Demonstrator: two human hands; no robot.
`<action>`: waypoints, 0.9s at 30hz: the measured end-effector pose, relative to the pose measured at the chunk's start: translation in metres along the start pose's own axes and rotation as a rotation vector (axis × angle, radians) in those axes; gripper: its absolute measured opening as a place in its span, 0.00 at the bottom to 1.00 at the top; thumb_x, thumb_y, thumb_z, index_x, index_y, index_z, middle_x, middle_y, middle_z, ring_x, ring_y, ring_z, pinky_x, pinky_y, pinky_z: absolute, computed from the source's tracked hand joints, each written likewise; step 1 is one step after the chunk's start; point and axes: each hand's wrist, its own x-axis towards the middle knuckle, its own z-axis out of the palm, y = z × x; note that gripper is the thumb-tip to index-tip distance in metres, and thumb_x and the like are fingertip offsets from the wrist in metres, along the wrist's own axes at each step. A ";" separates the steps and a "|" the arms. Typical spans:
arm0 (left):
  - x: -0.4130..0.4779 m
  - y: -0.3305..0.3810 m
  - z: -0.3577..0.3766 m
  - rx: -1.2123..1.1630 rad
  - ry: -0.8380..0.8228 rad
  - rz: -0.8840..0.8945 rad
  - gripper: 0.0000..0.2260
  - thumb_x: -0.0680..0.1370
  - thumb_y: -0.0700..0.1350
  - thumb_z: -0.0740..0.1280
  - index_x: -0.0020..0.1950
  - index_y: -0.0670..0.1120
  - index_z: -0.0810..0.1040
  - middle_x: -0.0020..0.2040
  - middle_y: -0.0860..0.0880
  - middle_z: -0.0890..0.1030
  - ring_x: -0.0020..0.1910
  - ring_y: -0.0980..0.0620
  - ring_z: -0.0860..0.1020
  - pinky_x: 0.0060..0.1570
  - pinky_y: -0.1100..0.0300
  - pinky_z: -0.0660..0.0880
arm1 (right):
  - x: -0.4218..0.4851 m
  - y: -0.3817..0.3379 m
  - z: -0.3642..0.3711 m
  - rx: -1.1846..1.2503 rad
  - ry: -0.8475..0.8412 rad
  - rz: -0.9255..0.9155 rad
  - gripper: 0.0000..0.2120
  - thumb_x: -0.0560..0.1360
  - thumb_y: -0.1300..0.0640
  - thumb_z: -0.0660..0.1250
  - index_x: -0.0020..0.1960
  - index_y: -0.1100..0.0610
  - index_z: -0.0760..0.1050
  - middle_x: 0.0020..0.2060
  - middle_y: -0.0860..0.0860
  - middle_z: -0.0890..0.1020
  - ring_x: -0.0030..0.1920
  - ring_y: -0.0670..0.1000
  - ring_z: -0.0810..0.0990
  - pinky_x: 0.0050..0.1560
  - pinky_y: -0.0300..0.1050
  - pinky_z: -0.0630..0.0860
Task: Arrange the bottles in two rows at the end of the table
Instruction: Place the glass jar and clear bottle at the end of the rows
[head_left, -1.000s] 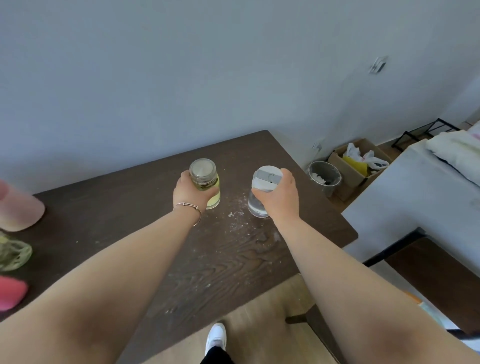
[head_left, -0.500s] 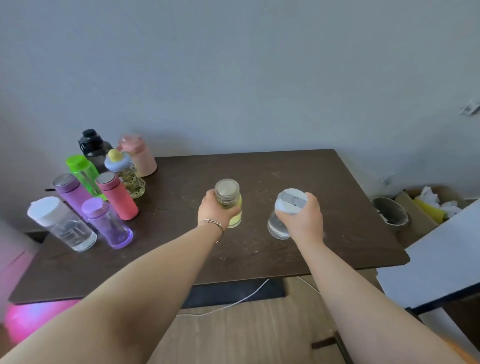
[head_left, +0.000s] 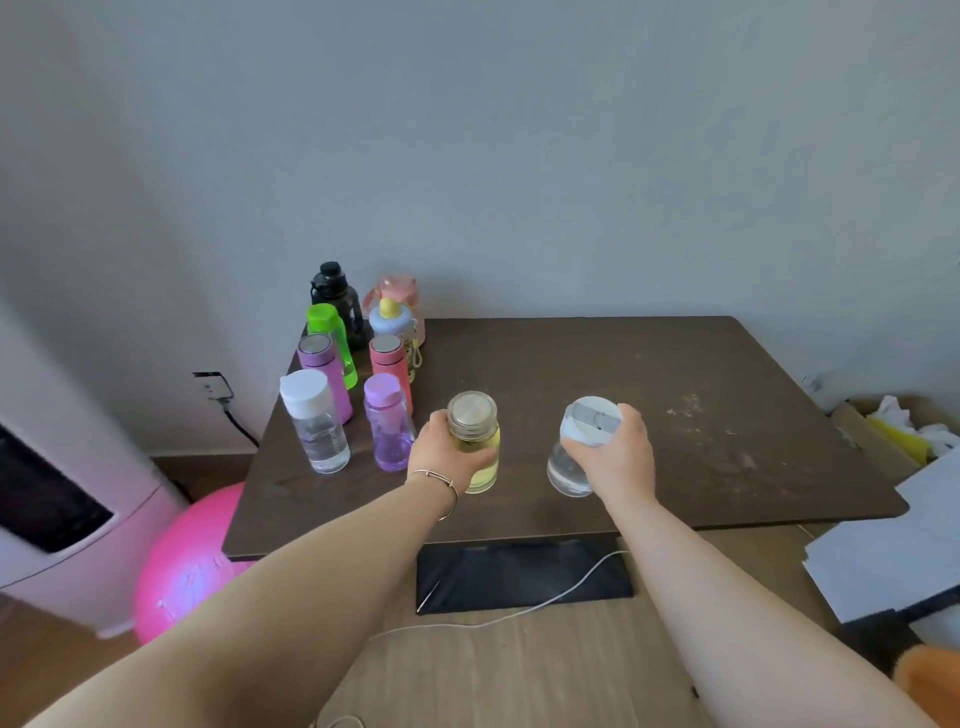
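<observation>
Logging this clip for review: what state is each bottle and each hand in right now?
Yellow-tinted glass bottle with metal lid: upright, capped, gripped by left hand.
Clear bottle with white flip lid: capped, gripped by right hand.
Clear bottle with white cap: upright, capped, standing free.
Purple translucent bottle: upright, capped.
Six further bottles behind: upright, capped, in two rows at the table's left end.
</observation>
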 end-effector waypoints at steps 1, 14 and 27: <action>-0.001 -0.011 -0.016 0.001 0.002 0.005 0.32 0.62 0.57 0.78 0.60 0.49 0.70 0.55 0.50 0.80 0.54 0.46 0.78 0.54 0.53 0.75 | -0.011 -0.010 0.011 0.006 -0.003 0.000 0.42 0.65 0.45 0.80 0.72 0.52 0.64 0.64 0.50 0.73 0.60 0.53 0.76 0.52 0.50 0.79; -0.007 -0.136 -0.147 0.019 0.070 -0.088 0.33 0.63 0.53 0.80 0.63 0.48 0.71 0.58 0.48 0.78 0.55 0.46 0.78 0.51 0.55 0.73 | -0.122 -0.089 0.128 0.009 -0.107 -0.031 0.39 0.62 0.44 0.82 0.67 0.49 0.67 0.59 0.47 0.75 0.58 0.50 0.76 0.52 0.48 0.80; 0.013 -0.180 -0.150 0.041 0.055 -0.176 0.33 0.64 0.54 0.79 0.64 0.48 0.69 0.59 0.47 0.78 0.56 0.45 0.77 0.51 0.56 0.72 | -0.123 -0.099 0.195 0.005 -0.249 -0.098 0.40 0.63 0.46 0.82 0.68 0.49 0.66 0.60 0.47 0.74 0.60 0.48 0.75 0.53 0.45 0.80</action>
